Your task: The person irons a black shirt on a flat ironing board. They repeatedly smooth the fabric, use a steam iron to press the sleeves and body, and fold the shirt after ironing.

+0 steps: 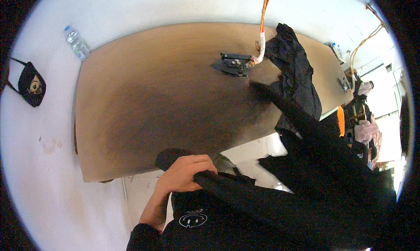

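My left hand [188,173] is closed on the edge of a black garment [262,203], just in front of the near edge of a brown padded ironing table [131,98]. The black fabric spreads from the hand across the lower right, and part of it is smeared by motion. My right hand does not show. On the table, toward the far side, rests a dark iron [234,66] with a white-wrapped cord [262,45] rising from it. To the right of the iron lies a crumpled black cloth [295,69].
A clear plastic bottle [77,43] with a blue cap stands beyond the table's far left corner. At the left, a small black pouch with a strap [33,84] lies against the white surface. Another iron [343,84] and piled clothes [367,133] are at the right.
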### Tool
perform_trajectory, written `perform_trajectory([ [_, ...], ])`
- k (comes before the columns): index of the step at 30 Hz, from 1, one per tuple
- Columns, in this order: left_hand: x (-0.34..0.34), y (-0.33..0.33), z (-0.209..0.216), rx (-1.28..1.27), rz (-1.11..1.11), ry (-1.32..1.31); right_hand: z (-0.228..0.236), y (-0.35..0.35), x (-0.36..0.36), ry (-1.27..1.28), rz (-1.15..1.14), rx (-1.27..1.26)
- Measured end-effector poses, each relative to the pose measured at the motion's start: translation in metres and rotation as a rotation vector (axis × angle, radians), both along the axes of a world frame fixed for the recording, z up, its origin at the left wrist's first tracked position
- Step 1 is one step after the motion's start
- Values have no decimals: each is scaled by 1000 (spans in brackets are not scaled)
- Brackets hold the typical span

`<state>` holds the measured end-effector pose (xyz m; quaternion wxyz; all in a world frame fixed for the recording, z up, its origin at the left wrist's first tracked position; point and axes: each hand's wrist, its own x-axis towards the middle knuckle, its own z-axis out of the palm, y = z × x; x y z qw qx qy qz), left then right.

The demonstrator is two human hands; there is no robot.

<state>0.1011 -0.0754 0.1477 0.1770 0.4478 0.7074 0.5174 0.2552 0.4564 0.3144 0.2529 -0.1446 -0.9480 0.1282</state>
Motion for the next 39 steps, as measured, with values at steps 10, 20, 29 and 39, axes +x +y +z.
perform_trajectory([
  [10, -63, -129, -18, -227, 493, -58, 64, -10, -118, 177, -70, 178],
  [20, -171, -297, -180, -924, 996, -289, -381, 7, -418, -284, 180, -761],
  [29, -83, -261, -241, -454, 1727, -171, -332, -20, -374, -78, 476, -160],
  [39, -34, -228, -236, -359, 1833, -107, -292, -81, -475, -578, 775, 83],
])
